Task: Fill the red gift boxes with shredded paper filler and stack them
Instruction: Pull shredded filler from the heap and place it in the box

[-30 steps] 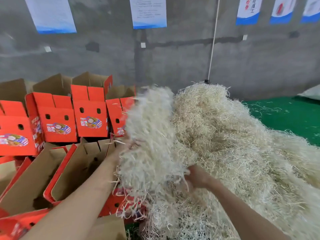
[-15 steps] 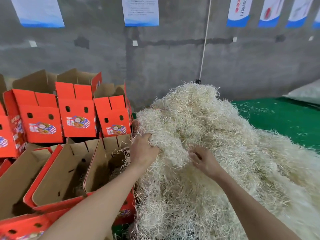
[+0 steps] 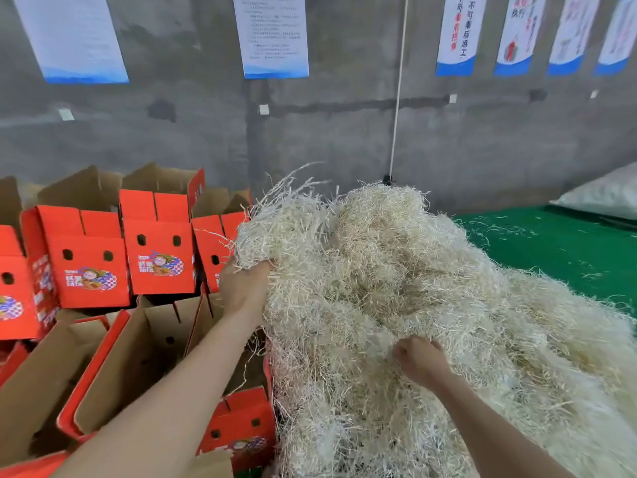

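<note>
A large heap of pale shredded paper filler [image 3: 413,288] fills the middle and right of the view. My left hand [image 3: 243,288] grips a raised wad of filler [image 3: 275,229] at the heap's left edge, above the open boxes. My right hand [image 3: 418,358] is curled into the filler lower on the heap, gripping strands. Open red gift boxes with brown insides lie on their sides at the left [image 3: 138,357]. One red box [image 3: 238,422] sits under my left forearm, next to the heap. Upright red boxes [image 3: 158,257] stand in a row behind them.
A grey concrete wall with posters [image 3: 272,36] and a white cord [image 3: 396,98] stands behind. Green matting [image 3: 558,250] covers the floor at the right, scattered with loose strands. A white sack [image 3: 606,198] lies at the far right edge.
My left hand has lifted a wad of filler up and leftward off the heap. My right hand has slid lower and nearer on the heap and closed in the strands.
</note>
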